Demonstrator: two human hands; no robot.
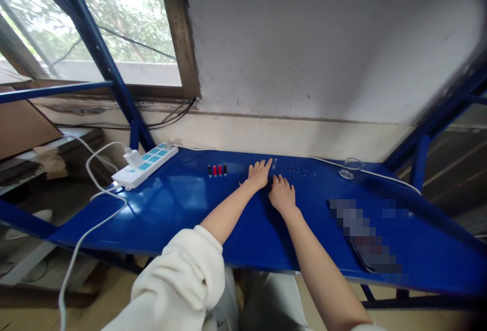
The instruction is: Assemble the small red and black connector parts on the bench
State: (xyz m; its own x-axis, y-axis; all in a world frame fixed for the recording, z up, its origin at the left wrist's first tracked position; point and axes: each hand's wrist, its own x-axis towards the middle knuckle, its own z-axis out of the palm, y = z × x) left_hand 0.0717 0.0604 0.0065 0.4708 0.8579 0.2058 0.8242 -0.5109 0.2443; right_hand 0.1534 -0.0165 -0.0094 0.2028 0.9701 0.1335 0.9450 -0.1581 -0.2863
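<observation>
Both my hands lie flat on a blue metal table (182,209) near its back edge. My left hand (259,173) rests with fingers stretched out, its tips close to a small clear tube-like piece (274,163). My right hand (282,192) lies palm down just to the right and a little nearer to me, fingers apart, holding nothing. Left of my left hand stands a short row of small black and red pieces (216,170). A few tiny dark parts (293,169) lie beyond my right hand.
A white and blue power strip (145,165) with a plugged charger and white cable sits at the back left. A small clear dish (349,169) is at the back right. A blurred flat object (365,234) lies on the right. Blue frame posts flank the table.
</observation>
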